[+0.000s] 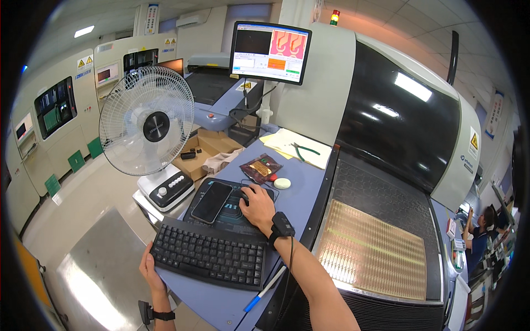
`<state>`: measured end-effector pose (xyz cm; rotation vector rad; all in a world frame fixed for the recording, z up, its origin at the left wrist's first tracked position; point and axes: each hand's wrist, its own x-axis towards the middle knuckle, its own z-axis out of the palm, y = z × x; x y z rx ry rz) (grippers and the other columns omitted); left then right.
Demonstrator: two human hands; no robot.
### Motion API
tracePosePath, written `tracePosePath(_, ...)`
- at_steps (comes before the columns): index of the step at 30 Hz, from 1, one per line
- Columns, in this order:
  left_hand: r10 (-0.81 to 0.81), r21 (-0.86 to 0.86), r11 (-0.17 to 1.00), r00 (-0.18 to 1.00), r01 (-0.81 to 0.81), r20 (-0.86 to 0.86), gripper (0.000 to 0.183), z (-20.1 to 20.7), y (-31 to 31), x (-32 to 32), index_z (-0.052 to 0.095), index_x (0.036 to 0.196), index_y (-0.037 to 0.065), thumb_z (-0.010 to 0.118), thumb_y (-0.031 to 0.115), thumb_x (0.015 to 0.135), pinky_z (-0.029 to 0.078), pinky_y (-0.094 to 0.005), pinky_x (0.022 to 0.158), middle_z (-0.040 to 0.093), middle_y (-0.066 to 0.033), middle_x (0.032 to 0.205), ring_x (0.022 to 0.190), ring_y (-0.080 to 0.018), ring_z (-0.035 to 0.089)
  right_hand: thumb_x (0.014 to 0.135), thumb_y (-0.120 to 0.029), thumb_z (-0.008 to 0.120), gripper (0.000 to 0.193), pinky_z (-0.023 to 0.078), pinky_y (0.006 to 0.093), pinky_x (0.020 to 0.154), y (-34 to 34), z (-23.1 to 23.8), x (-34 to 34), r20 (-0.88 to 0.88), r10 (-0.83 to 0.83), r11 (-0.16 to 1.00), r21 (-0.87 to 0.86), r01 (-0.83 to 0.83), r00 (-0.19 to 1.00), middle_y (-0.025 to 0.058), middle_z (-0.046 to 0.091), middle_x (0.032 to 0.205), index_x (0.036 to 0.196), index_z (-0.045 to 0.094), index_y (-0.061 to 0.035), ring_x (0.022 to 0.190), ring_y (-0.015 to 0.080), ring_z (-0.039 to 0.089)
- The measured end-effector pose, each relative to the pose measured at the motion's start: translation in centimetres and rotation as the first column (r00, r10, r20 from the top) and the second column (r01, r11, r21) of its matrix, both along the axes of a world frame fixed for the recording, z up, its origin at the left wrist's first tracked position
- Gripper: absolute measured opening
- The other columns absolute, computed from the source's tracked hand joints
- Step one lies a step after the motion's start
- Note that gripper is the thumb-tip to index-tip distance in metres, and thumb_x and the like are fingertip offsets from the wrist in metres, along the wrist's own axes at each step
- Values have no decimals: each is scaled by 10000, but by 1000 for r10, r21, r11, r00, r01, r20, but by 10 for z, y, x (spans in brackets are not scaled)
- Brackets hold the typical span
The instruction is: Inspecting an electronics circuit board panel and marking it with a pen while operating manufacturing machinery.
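My right hand point(258, 207) curls over a dark computer mouse point(244, 196), mostly hidden under the fingers, on a patterned black mouse pad point(229, 219). My left hand point(150, 269) grips the left edge of a black keyboard point(210, 254), which lies tilted at the near side of the blue tabletop; some of its fingers are hidden. Between the keyboard and the mouse, a black smartphone point(212, 202) rests face up on the pad. A monitor point(270, 52) beyond displays a dark panel and a magnified pink and orange picture.
A white desk fan point(156, 126) stands at the left. Behind the mouse lie a dark packet point(261, 167), a pale round object point(282, 183) and green-handled pliers point(301, 151) on yellow sheets. A marker point(265, 289) lies near my right forearm. At right, a machine bed bears a copper-coloured panel point(375, 251).
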<state>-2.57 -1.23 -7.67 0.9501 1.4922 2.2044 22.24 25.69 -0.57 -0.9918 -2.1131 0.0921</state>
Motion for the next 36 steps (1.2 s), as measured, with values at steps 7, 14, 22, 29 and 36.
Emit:
tracePosePath(7, 19, -4, 1000, 999, -19, -39, 528, -2, -1, -2, 575, 1317, -112, 511, 315, 1013, 457, -317, 984, 666, -188, 1194, 1059, -214, 633, 872, -214, 676, 356, 492, 423, 1001, -1, 1, 0, 15, 13, 1000, 3, -13, 1000, 182, 612, 1272, 1203, 669, -85, 1168, 367, 589)
tracePosePath(14, -10, 25, 1000, 1000, 10, -9, 529, -3, -1, -2, 575, 1318, -111, 510, 319, 1017, 463, -310, 975, 669, -185, 1186, 1047, -207, 638, 875, -214, 674, 360, 487, 426, 1007, -1, 0, 0, 26, 2, 1000, -12, -2, 1000, 182, 606, 1281, 1211, 669, -84, 1174, 369, 584)
tracePosePath(22, -4, 22, 1000, 1000, 4, -9, 528, 3, -1, 3, 565, 1324, -114, 503, 313, 1020, 472, -311, 964, 672, -182, 1177, 1032, -205, 643, 849, -211, 688, 437, 479, 426, 1010, 1, -3, -3, 17, -131, 991, 16, 131, 991, 180, 600, 1272, 1232, 636, -7, 1183, 368, 572)
tracePosePath(29, -6, 15, 1000, 1000, 6, -10, 522, -1, -1, 0, 571, 1316, -116, 502, 307, 1019, 471, -309, 961, 674, -182, 1172, 1031, -204, 643, 846, -203, 686, 425, 478, 422, 1011, 1, -3, -2, 3, -125, 992, -7, 125, 992, 185, 601, 1245, 1214, 633, 3, 1167, 363, 575)
tracePosePath(36, 10, 5, 1000, 1000, -10, -21, 522, 1, -1, 2, 574, 1316, -114, 497, 309, 1020, 467, -310, 963, 669, -183, 1181, 1035, -204, 639, 853, -202, 666, 423, 471, 452, 1008, -3, 7, -2, 3, -113, 985, -130, 113, 994, 217, 601, 1206, 1199, 587, 27, 1172, 393, 563)
